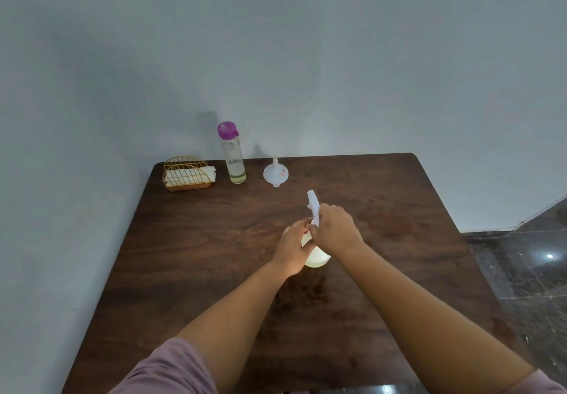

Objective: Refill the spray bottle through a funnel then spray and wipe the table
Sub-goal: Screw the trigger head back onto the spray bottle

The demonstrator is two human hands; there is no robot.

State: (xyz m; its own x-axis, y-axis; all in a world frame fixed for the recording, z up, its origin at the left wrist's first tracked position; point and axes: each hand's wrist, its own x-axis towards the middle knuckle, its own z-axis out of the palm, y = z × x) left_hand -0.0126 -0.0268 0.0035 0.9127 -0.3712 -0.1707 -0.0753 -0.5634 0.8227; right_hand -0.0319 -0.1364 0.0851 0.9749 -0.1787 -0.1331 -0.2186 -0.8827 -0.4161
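Observation:
A white spray bottle (pixel 317 259) stands near the middle of the dark wooden table (pixel 196 264). My left hand (pixel 294 248) wraps around its body. My right hand (pixel 334 228) grips the white spray head, whose nozzle sticks out above my fingers toward the far side. Most of the bottle is hidden by both hands. A clear funnel (pixel 275 172) rests mouth-down at the back of the table, spout up. To its left stands a tall clear bottle with a purple cap (pixel 232 155), holding a little pale liquid at the bottom.
A gold wire holder with white napkins (pixel 187 175) sits at the table's back left corner. A plain wall runs behind and along the left. Dark tiled floor (pixel 527 264) lies past the table's right edge.

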